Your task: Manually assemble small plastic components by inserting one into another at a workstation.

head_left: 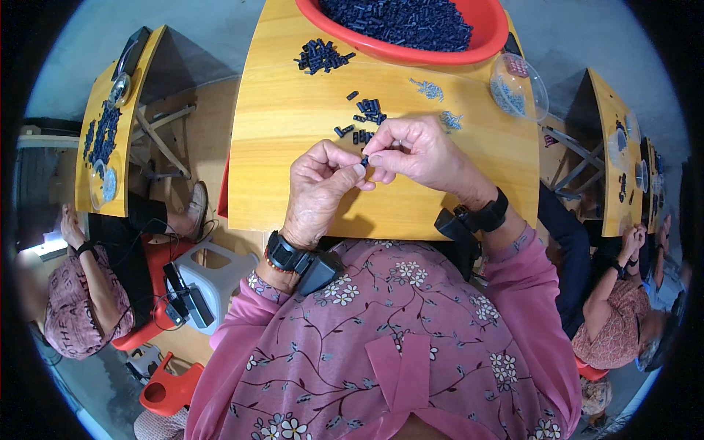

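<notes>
Close together over the near half of the wooden table (293, 132), my left hand (326, 183) and my right hand (411, 150) meet at a small black plastic piece (364, 160). The left thumb and forefinger pinch it. My right fingertips are pressed together at its upper end; whether a tiny screw is between them is too small to tell. Just beyond my fingers lies a loose group of black plastic pieces (370, 110). Two small piles of silver screws, a farther pile (427, 89) and a nearer pile (452, 119), lie beyond my right hand.
A red basin (411, 55) full of black pieces stands at the far edge. Left of it is a heap of black pieces (320, 56); at the right, a clear tub (539, 95) holds screws. Other people sit at tables on both sides. A grey stool (213, 271) stands left.
</notes>
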The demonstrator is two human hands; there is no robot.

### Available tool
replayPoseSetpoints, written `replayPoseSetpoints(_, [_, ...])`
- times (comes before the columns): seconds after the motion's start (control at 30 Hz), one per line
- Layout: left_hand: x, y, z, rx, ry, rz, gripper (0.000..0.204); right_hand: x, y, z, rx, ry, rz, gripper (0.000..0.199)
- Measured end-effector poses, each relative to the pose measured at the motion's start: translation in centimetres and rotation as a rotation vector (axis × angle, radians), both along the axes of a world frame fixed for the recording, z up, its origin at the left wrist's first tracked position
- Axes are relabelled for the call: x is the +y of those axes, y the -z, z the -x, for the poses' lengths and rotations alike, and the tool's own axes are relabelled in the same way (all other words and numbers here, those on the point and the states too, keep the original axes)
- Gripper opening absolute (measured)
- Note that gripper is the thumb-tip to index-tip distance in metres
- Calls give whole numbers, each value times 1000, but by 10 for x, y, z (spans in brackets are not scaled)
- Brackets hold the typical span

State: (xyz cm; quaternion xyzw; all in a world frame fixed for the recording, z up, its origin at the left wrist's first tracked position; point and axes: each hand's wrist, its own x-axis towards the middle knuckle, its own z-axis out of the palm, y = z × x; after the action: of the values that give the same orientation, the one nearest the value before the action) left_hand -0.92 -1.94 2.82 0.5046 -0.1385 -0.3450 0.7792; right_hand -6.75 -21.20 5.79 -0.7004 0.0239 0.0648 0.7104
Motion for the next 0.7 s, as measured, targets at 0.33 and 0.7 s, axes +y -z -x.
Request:
replayPoseSetpoints(0.33, [-4, -5, 3, -65, -1, -11, 8, 2, 7, 3, 52, 51, -42, 10])
replayPoseSetpoints(0.7, [-6, -1, 2, 63, 24, 42, 5, 2, 11, 9, 32, 58, -86, 9])
